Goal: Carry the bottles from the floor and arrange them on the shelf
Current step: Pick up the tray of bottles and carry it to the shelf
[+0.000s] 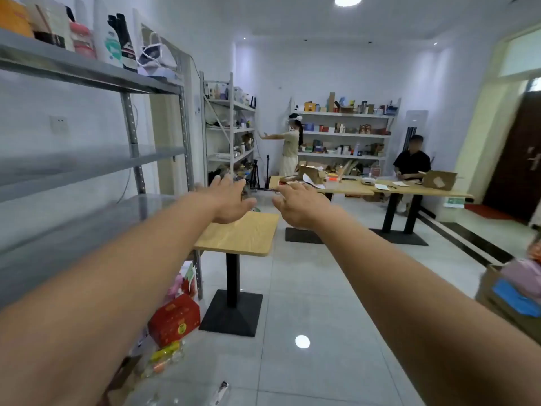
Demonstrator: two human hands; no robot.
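Observation:
Both my arms stretch straight out in front of me at chest height. My left hand [229, 199] and my right hand [301, 205] are palm down with fingers spread, and neither holds anything. A grey metal shelf [87, 168] stands on my left with bare middle boards. On its top board stand several bottles and packages [114, 39]. On the floor at the bottom left lie clear plastic bottles [167, 354] with yellow labels, partly hidden by my left forearm.
A small wooden table [243, 235] on a black base stands just past the shelf. A red box [175, 319] sits on the floor beside it. Long tables [366, 186], two people and more shelves fill the far room. A cardboard box [509, 300] sits at the right.

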